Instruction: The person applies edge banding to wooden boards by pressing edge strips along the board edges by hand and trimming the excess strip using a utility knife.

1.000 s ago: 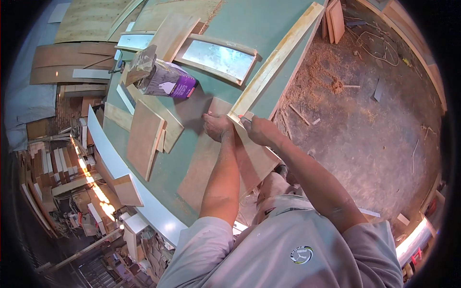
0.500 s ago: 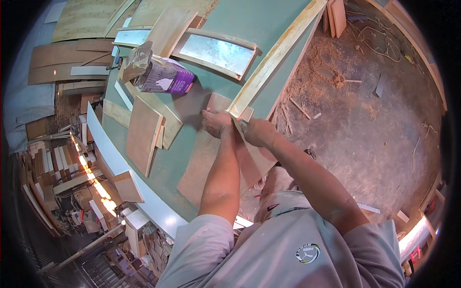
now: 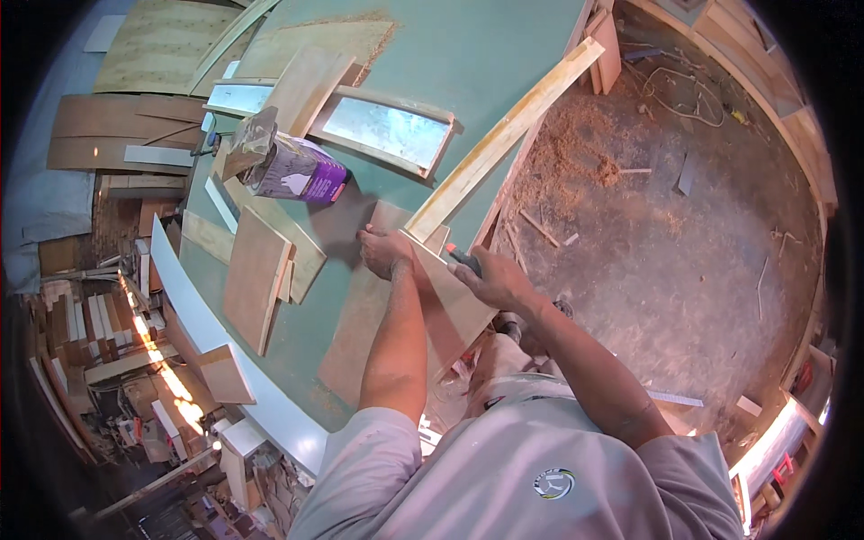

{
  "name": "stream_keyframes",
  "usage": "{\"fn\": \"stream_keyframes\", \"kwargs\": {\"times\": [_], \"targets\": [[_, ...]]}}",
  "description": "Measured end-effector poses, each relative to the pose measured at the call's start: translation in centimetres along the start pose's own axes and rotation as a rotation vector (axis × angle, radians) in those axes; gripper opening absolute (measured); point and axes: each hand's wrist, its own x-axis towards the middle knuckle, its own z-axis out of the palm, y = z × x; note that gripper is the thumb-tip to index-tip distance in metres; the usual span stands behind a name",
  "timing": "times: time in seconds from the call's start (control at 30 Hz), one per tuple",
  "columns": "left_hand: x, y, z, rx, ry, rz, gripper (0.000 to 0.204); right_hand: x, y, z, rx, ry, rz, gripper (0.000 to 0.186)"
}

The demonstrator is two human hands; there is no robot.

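My left hand [image 3: 387, 251] is closed at the near end of a long wooden board [image 3: 504, 135], seemingly on a thin pale strip [image 3: 427, 249]. That strip runs from this hand toward my right hand [image 3: 495, 277]. My right fingers are wrapped round a small dark-handled tool [image 3: 463, 259] with an orange-red end; its exact kind is unclear. Below both hands lies a flat brown panel [image 3: 364, 328]. A short wood piece [image 3: 438, 238] shows beside the board's near end.
Left of my hands, a purple and grey can [image 3: 301, 171] stands on the green tabletop [image 3: 432, 45]. Nearby are a framed shiny panel [image 3: 387, 130] and brown boards [image 3: 256, 279]. Sawdust [image 3: 585, 153] and offcuts lie on the floor [image 3: 648, 270] at the right.
My right hand has drawn slightly away from my left, and more of the tool's orange-red end shows. The whole view has shifted a little, bringing the long board's far end into sight.
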Motion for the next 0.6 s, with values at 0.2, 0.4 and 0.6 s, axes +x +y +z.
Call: {"fn": "stream_keyframes", "kwargs": {"times": [0.2,0.4,0.6], "targets": [[-0.6,0.3,-0.7,-0.066,-0.006,-0.026,0.036,6.1,1.4,-1.4,-0.068,0.449,-0.260,0.029],[-0.4,-0.1,-0.7,-0.116,0.059,0.038,0.034,11.5,0.0,-2.1,-0.493,0.256,-0.504,0.053],[0.1,-0.9,-1.4,-0.182,0.022,0.018,0.033,12.8,-1.5,-4.0,-0.641,0.197,-0.502,0.041]]}}
